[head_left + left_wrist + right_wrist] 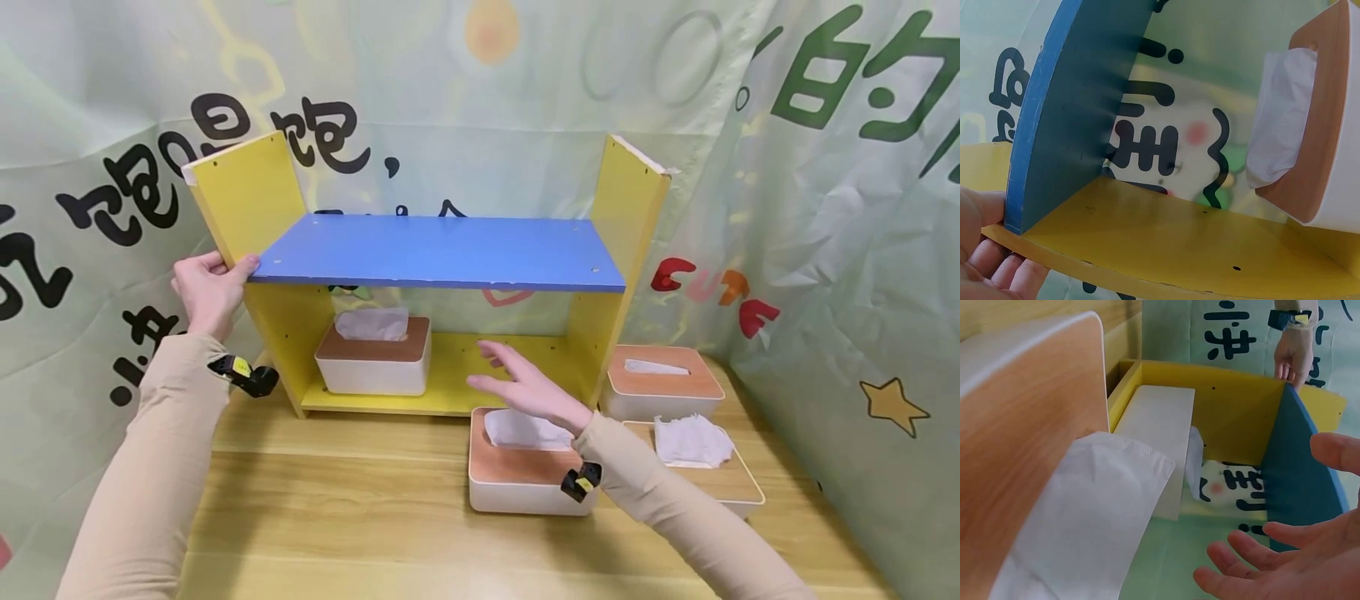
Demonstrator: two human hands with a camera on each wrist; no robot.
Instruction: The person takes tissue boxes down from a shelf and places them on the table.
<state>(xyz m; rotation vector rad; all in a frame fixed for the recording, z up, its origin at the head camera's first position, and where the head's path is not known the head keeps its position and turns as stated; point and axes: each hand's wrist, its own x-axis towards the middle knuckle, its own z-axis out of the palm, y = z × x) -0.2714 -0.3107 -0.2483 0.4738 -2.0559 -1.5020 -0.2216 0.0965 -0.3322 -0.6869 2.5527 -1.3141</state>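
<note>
A small shelf unit has yellow side panels [628, 225] and a blue middle board [442, 250]. My left hand [213, 287] grips its left side panel, with the thumb by the blue board's end and the fingers round the outer side, as the left wrist view shows. My right hand [528, 383] hovers with spread fingers, holding nothing, in front of the lower compartment. Below it on the table stands a white tissue box [525, 498] with a wood-toned lid and a tissue poking out. Another tissue box [372, 375] sits on the lower yellow board, toward the left.
Two more tissue boxes stand to the right of the shelf, one behind [660, 379] and one in front [742, 479], partly behind my right forearm. A printed curtain [825, 250] hangs close behind and on both sides of the wooden table [337, 517].
</note>
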